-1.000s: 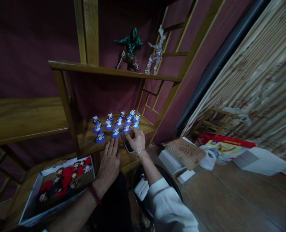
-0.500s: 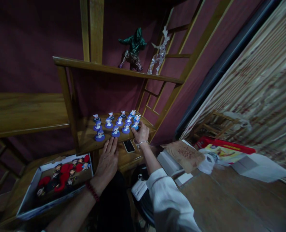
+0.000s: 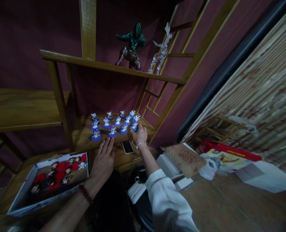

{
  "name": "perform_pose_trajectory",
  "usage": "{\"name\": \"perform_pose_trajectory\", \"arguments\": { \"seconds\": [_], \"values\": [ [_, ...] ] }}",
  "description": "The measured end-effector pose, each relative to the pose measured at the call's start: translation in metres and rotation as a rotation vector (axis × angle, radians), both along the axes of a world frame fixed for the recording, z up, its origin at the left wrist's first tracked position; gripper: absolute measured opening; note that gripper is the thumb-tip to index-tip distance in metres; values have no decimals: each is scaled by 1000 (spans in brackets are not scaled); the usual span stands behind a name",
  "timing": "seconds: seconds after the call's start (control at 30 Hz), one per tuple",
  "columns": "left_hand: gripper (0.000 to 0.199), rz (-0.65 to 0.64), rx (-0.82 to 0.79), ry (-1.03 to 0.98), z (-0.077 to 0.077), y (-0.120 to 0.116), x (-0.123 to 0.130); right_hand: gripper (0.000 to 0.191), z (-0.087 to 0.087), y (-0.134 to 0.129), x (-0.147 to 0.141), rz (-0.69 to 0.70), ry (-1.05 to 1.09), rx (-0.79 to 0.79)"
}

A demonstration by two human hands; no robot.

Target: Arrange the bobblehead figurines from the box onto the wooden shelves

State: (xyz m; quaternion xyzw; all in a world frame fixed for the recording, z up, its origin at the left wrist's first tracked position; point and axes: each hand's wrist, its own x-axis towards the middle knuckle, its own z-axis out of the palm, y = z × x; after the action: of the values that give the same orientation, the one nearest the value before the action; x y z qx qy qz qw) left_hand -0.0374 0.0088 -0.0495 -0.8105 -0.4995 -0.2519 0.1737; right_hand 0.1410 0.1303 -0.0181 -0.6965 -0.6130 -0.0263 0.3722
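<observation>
Several small figurines on purple and dark bases point(image 3: 112, 131) stand in rows on the lower wooden shelf point(image 3: 81, 140). My right hand point(image 3: 140, 134) has its fingers closed round a blue-and-white figurine point(image 3: 134, 125) at the right end of the front row. Flat on the shelf's front edge lies my left hand point(image 3: 104, 158), fingers stretched out, holding nothing, just below the front figurines. A phone point(image 3: 127, 147) with a dark screen rests between my two hands.
An open box point(image 3: 20, 195) of red and black figurines sits at the lower left. Above, a green figure point(image 3: 133, 45) and a clear deer statue point(image 3: 161, 53) stand on the upper shelf. Boxes and a paper bag point(image 3: 183, 158) lie at the right.
The view has shifted slightly, so the shelf and box appear further left. My right hand remains at the same figurine, and my left hand still lies at the shelf edge.
</observation>
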Motion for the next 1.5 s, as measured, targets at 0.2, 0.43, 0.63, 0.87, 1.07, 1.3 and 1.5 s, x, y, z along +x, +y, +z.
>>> {"name": "perform_pose_trajectory", "arguments": {
  "seconds": [0.2,0.43,0.63,0.87,1.07,1.3,1.5],
  "values": [
    [23,23,-3,4,2,-3,2,48,-6,4,3,28,-7,85],
    [22,36,1,-15,2,-4,3,44,-3,-1,2,54,3,90],
    [23,24,12,-1,1,-5,3,50,-4,-2,3,78,24,120],
    [22,23,11,0,4,-8,3,45,-11,-10,11,138,222,337],
    [22,16,20,8,4,-8,2,42,-24,-26,14,138,422,411],
    [21,-10,11,30,4,-9,-3,38,-34,-44,0,125,519,438],
    [24,-53,14,22,1,-6,-8,37,-37,-62,-20,126,584,452]
  ]
}}
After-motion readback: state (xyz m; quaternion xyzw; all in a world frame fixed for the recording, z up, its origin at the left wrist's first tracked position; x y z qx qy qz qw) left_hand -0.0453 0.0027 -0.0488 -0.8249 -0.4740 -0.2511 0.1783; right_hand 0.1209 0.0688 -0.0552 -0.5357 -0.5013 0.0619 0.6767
